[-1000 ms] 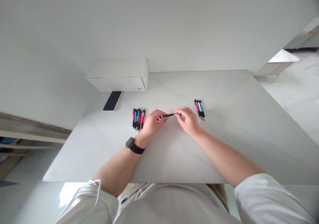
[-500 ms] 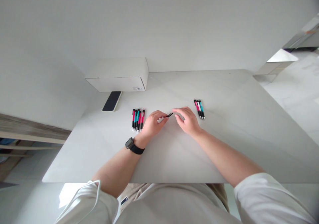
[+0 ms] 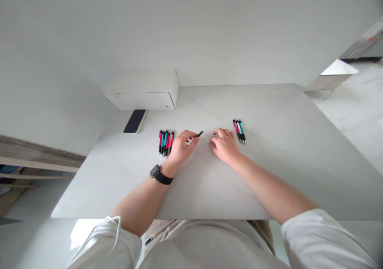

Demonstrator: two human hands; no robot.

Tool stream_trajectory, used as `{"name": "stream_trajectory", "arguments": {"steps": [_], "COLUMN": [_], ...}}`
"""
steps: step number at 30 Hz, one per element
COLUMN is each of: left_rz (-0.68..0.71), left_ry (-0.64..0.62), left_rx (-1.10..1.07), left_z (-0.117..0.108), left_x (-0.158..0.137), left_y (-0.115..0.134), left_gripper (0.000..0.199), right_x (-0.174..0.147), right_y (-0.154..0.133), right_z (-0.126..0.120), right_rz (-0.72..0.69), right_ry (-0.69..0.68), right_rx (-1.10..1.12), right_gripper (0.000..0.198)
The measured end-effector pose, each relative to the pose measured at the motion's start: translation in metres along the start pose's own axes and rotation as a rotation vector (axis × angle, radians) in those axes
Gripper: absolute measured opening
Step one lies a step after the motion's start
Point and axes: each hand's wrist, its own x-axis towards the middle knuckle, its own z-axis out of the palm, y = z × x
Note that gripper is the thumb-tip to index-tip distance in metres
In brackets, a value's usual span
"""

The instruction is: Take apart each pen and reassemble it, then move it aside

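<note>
Our left hand pinches a black-ended pen part, our right hand a thin white rod, between left pens and right pens; a loose pinch could drop the rod.

Home or office: desk, phone, pens

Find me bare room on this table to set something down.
Bare tabletop lies right of the smaller pen group and between the watch and the tabletop's left edge. It's crowded around the left hand, right hand and larger pen group.
</note>
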Motion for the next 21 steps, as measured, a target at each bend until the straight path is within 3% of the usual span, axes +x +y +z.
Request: {"name": "stream_trajectory", "arguments": {"steps": [11, 17, 21], "left_rz": [0.010, 0.028, 0.024], "left_ry": [0.003, 0.002, 0.014], "left_rx": [0.029, 0.018, 0.005], "left_z": [-0.002, -0.002, -0.002], "left_x": [0.000, 0.000, 0.000], "left_y": [0.003, 0.002, 0.001], "left_gripper": [0.014, 0.015, 0.014], "right_x": [-0.014, -0.012, -0.007], "right_y": [-0.024, -0.026, -0.020], "right_z": [-0.021, -0.017, -0.017], "right_rz": [-0.004, 0.055, 0.080], "right_ry": [-0.171, -0.257, -0.198], "right_rx": [-0.188, -0.128, -0.026], "right_gripper": [0.020, 0.024, 0.019]}}
